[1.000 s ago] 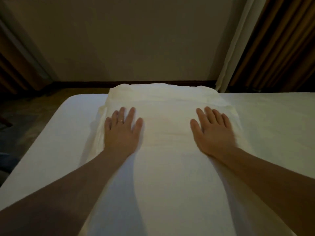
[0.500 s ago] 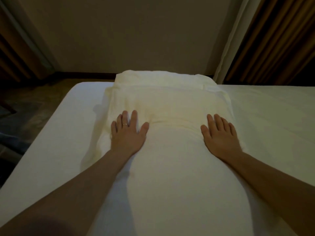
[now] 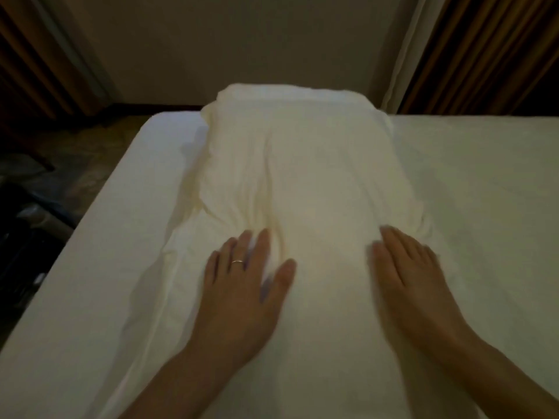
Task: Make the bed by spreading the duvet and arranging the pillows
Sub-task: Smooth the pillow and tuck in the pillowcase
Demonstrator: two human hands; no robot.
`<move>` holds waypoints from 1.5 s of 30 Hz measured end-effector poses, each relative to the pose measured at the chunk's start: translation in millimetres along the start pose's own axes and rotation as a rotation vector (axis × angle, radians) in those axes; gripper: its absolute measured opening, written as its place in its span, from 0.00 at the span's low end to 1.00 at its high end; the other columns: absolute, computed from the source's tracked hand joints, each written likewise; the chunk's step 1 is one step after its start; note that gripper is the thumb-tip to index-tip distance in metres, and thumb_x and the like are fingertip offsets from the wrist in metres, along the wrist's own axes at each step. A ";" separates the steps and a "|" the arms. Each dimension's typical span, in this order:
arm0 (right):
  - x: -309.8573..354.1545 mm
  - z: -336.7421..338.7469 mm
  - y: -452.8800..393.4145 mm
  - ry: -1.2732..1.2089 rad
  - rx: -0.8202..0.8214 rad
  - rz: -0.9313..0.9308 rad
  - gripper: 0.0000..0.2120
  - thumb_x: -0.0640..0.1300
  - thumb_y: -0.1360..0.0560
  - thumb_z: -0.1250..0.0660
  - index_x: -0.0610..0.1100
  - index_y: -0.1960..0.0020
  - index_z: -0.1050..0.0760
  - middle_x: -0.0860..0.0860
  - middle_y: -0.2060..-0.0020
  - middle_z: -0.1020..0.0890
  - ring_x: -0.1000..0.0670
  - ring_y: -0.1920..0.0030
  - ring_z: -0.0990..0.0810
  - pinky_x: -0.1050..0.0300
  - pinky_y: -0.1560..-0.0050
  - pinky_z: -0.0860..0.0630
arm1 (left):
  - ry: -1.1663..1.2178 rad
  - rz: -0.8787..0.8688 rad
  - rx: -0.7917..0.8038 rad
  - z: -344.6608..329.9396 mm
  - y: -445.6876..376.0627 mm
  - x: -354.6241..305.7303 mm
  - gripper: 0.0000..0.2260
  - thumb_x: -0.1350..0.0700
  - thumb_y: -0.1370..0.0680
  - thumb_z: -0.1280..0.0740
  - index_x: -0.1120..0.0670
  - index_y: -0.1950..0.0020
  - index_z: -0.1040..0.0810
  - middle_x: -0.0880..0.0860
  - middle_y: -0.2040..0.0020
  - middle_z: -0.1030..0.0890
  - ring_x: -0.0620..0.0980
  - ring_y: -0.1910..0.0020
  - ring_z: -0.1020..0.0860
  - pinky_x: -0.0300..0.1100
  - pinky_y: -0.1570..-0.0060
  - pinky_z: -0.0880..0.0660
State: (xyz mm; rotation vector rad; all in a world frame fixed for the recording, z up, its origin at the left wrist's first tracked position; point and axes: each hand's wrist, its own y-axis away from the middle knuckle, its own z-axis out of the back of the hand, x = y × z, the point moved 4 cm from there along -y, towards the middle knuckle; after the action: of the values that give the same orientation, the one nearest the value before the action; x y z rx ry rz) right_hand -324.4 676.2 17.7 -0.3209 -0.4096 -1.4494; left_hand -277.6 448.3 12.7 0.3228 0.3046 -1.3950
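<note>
Two hands are pressing flat, fingers straight and holding nothing, on the near part of the folded duvet (image 3: 302, 182) lying along the bed (image 3: 469, 182): left hand (image 3: 242, 285), right hand (image 3: 414, 279). Uneven pressure is likely bunching the creases beyond the left hand.

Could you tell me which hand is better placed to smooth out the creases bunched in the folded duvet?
Left. The left hand lies flat on the folded duvet with its fingertips right at the creases; the right hand rests on smoother fabric, away from them.
</note>
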 end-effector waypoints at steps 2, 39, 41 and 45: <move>23.7 -12.6 31.4 0.104 -0.051 0.195 0.30 0.62 0.20 0.60 0.54 0.20 0.46 0.56 0.21 0.45 0.54 0.21 0.50 0.50 0.22 0.55 | -0.066 -0.131 -0.027 -10.5 32.2 -15.6 0.35 0.27 0.24 0.62 0.38 0.19 0.50 0.47 0.18 0.49 0.50 0.20 0.51 0.50 0.22 0.54; 73.4 401.9 358.0 -0.128 -0.606 -0.176 0.49 0.74 0.33 0.35 0.55 0.20 0.48 0.63 0.22 0.44 0.60 0.23 0.44 0.38 0.29 0.34 | 0.136 -0.788 -0.016 336.9 190.5 -264.1 0.48 0.26 0.32 0.39 0.44 0.18 0.52 0.37 0.20 0.49 0.33 0.22 0.51 0.49 0.31 0.38; 71.2 389.3 340.3 -0.157 -0.566 -0.193 0.48 0.75 0.33 0.36 0.58 0.21 0.49 0.65 0.23 0.44 0.61 0.24 0.44 0.39 0.28 0.34 | 0.133 -0.777 -0.009 327.0 175.9 -255.3 0.48 0.26 0.32 0.39 0.43 0.18 0.53 0.35 0.20 0.51 0.32 0.23 0.53 0.47 0.30 0.40; 62.2 350.7 297.4 -0.208 -0.406 -0.197 0.45 0.77 0.33 0.39 0.68 0.23 0.56 0.69 0.24 0.47 0.62 0.24 0.45 0.42 0.26 0.36 | 0.056 -0.792 0.041 297.3 145.3 -240.8 0.48 0.26 0.30 0.37 0.44 0.18 0.54 0.36 0.20 0.53 0.35 0.22 0.53 0.36 0.25 0.48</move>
State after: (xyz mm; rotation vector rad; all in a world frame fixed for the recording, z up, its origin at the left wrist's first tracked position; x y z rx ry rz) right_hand -50.7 808.7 368.2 -0.7795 -0.3169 -1.6977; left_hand -164.4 569.9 386.7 0.2851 0.4798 -2.1746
